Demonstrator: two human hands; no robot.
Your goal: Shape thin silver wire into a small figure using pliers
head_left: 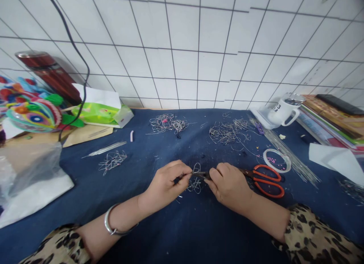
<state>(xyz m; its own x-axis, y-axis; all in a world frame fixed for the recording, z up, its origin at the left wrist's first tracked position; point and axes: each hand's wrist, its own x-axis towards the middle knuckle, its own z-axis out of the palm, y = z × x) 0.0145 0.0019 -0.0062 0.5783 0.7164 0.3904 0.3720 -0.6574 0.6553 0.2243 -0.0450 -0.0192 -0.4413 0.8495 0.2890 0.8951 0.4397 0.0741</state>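
My left hand (170, 178) pinches a thin silver wire between thumb and fingertips. The wire bends up into a small loop (196, 166) between my hands. My right hand (229, 184) is closed around a dark tool with narrow jaws (202, 174), which looks like pliers; its handles are hidden in my palm. The jaw tips meet the wire close to my left fingertips. Just below them on the blue cloth lies a small heap of bent wire pieces (194, 186). Scissors with orange handles (269, 180) rest right beside my right hand, their blades partly behind it.
Tangled wire heaps (229, 131) lie toward the wall. Straight wires (292, 156) run beside a round dish (265, 158) with pink beads. A white mug (284, 110) and stacked books (335, 124) stand right. At left are a plastic bag (34, 184), tissue pack (99, 111) and red flask (49, 74).
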